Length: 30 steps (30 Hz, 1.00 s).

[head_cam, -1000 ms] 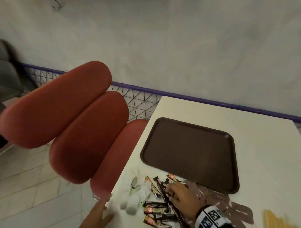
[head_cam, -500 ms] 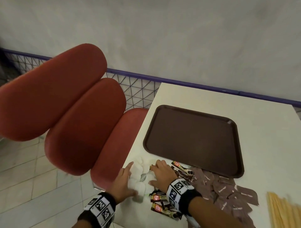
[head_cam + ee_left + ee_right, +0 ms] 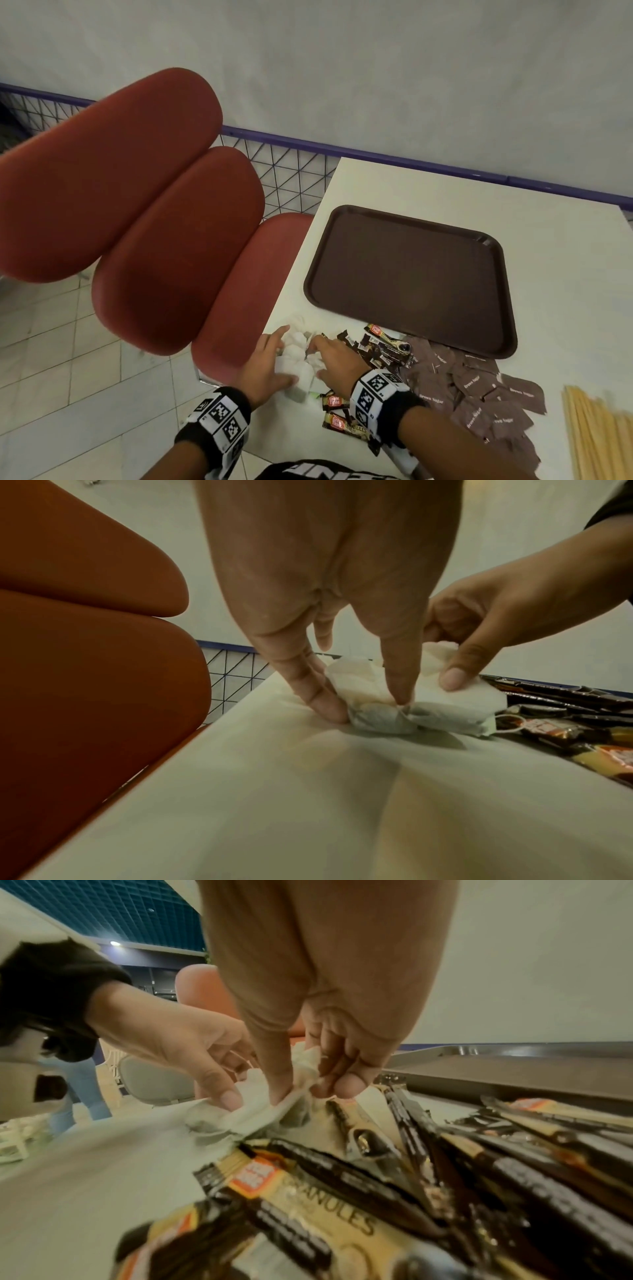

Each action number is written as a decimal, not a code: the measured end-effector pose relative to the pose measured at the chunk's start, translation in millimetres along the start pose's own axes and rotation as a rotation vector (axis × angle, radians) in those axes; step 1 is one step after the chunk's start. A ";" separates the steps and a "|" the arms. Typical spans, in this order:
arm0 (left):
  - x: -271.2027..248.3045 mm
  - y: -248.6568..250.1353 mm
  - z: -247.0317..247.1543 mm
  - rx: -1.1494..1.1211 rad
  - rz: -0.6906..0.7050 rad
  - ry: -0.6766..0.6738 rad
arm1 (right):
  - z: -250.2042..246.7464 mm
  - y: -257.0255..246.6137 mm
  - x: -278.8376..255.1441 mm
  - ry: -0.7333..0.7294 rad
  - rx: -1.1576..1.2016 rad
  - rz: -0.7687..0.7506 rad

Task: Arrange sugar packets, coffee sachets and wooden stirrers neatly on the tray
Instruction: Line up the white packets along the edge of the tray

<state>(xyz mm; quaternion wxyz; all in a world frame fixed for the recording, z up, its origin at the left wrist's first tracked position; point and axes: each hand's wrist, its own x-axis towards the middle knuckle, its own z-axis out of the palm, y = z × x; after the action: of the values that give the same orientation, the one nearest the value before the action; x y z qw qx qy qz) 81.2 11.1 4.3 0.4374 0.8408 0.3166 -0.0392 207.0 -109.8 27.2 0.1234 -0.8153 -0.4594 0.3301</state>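
Note:
A heap of white sugar packets lies near the table's left front edge. My left hand and right hand close in on it from either side. In the left wrist view my left hand pinches the white packets between thumb and finger. My right hand pinches the same heap. Coffee sachets lie scattered right of the heap, brown sugar packets further right, wooden stirrers at the far right. The brown tray holds nothing.
A red padded chair stands close against the table's left edge. More coffee sachets lie under my right wrist. A purple rail with wire mesh runs behind the table along the wall.
My right hand left the coffee sachets and moved left onto the white packets. My left hand came up from the table edge to the heap, and both now squeeze it together.

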 end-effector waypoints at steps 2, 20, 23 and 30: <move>-0.3 -1.4 0.2 -0.001 0.006 0.004 | -3.5 2.3 -0.9 0.032 0.021 0.006; 68.9 107.9 -30.1 -0.433 0.156 -0.042 | -151.9 15.5 16.6 -0.052 0.236 -0.199; 82.3 126.8 -23.9 -0.715 0.076 -0.346 | -165.1 17.1 26.9 -0.047 0.266 -0.231; 102.4 136.7 -24.0 -0.950 -0.044 -0.423 | -168.4 39.4 47.2 0.159 0.425 -0.152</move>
<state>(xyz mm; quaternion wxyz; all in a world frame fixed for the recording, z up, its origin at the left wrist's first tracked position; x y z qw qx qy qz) 235.2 23.3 81.1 0.8242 0.5165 0.2217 -0.0695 360.0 -75.0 113.9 0.3526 -0.7574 -0.4286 0.3439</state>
